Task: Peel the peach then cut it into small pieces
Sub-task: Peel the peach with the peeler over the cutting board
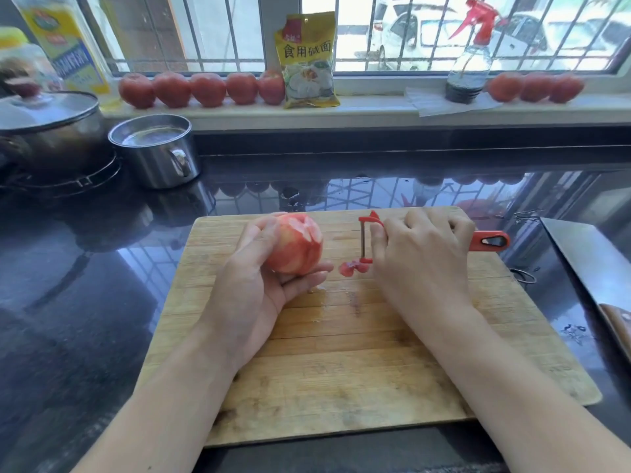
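While the yellow packet (309, 59) on the sill reads 食用碱面, your left hand (252, 285) cups the partly peeled peach (298, 244) above the cutting board (341, 370); your right hand (423, 254) grips the red peeler (367, 240) just beside it, a peel strip (351, 268) hanging from its blade.

A home kitchen: lidded pot (47, 124) on a stove, dark counter (85, 285), wooden cutting board (341, 370)

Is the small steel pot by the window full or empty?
Cannot tell for sure. The uncovered small steel pot shows a shiny reflecting surface near its rim, which could be water or the bare bottom.
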Demonstrator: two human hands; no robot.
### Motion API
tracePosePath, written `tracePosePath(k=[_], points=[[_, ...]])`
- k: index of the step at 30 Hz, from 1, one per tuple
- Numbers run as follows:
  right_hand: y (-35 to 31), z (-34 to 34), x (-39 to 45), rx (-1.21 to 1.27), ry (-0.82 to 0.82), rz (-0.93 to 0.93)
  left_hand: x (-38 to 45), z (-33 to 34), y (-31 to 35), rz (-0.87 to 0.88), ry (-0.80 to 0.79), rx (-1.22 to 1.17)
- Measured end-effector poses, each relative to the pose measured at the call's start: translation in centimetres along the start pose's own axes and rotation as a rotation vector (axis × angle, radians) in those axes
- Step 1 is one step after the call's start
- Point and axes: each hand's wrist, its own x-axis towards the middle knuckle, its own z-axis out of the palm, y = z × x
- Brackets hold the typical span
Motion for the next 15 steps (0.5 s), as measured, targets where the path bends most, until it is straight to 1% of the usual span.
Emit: tracePosePath(k=[2, 5, 9, 13, 15], points=[[0.01, -0.07, -0.04, 0.017, 0.021, -0.003, 0.16, -0.05, -0.06, 0.005, 0.014, 0.023], [-0.09, -0.27, 0.05, 0.037, 0.025, -0.022, 0.27, -0.03, -0.12, 0.068, 0.001, 0.084], [-0.14, -0.22, -0.02, 0.067, 0.027, -0.020, 0.28, 0.09, -0.12, 0.097, -0.024, 0.067], [-0.19, -0.72, 0.16, 0.332, 0.139, 0.006, 0.50, 0.01, -0.10, 0.089, 0.026, 0.034], [-0.12, -0.39, 0.25, 0.245, 0.118, -0.039, 0.56, -0.19, 0.00, 0.099, 0.035, 0.040]])
